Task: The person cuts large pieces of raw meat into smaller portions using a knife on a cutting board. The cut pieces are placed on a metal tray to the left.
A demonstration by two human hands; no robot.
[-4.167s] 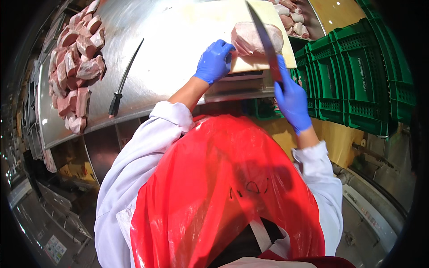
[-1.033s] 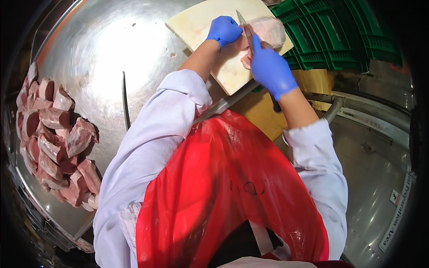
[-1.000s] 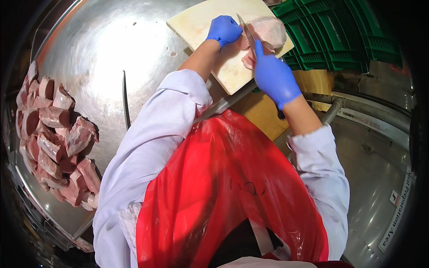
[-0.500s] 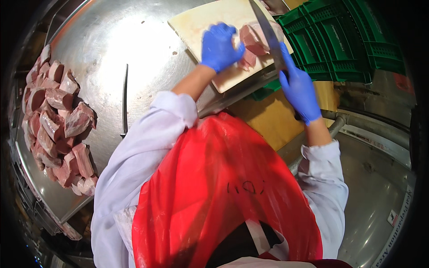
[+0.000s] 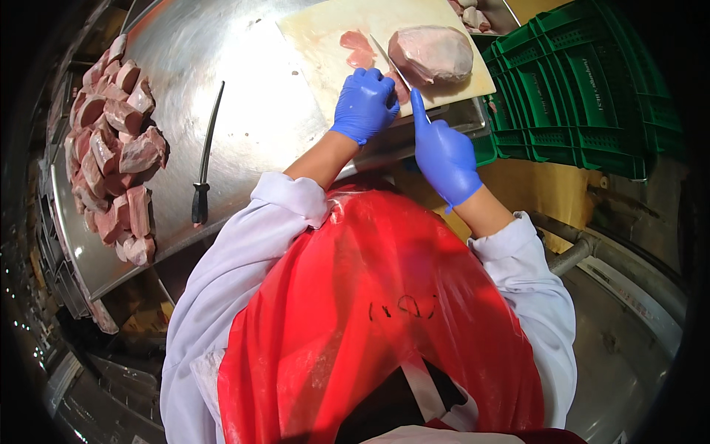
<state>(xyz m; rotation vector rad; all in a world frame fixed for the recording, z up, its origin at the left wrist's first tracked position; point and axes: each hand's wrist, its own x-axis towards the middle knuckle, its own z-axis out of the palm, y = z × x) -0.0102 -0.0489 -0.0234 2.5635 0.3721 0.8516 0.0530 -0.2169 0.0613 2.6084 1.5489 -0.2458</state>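
Observation:
On a pale cutting board point(image 5: 314, 44) rests a large rounded chunk of raw meat point(image 5: 433, 53). Two small cut pieces of meat point(image 5: 356, 49) lie left of it. My gloved left hand point(image 5: 364, 107) is closed, its fingers curled against another piece of meat point(image 5: 400, 87) at the near side of the board. In my gloved right hand point(image 5: 447, 159) is a knife point(image 5: 390, 62), its handle mostly hidden by the hand. The index finger stretches along the knife, and the blade points away from me, between the left fingers and the large chunk.
A heap of meat pieces point(image 5: 111, 159) covers the left of the steel table point(image 5: 251, 103). A sharpening steel point(image 5: 205, 163) with a black handle lies between heap and board. Green plastic crates point(image 5: 569, 96) stand at the right. More meat point(image 5: 473, 16) sits in a tray beyond the board.
The knife has come down from above the meat to the board, left of the large chunk. My right hand moved left and nearer. Two cut pieces now show at the chunk's left.

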